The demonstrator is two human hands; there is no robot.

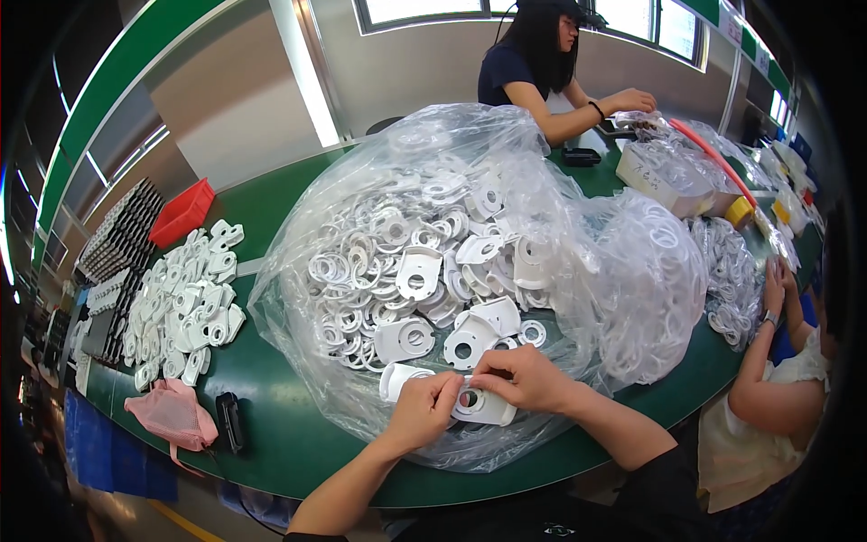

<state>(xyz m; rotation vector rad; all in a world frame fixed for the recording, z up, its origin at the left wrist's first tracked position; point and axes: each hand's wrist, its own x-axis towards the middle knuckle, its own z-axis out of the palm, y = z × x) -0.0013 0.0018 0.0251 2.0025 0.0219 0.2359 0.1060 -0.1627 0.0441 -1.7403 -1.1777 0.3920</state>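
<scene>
Plate of white, round-holed plastic (495, 411), pinched by the left hand (423, 408) and right hand (522, 378) over the clear plastic bag (479, 458), seemed light, stiff and slick, best held by its rim.

1 head-worn fisheye view looks down and forward from close above the green table (280, 415).

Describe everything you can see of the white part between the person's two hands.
The white part looks like smooth, rigid plastic: a plate with rounded corners and a round opening toward its left end. It sits over the near side of the clear plastic bag, the left hand pinching its left end, the right hand its upper edge. Its underside is hidden.
</scene>
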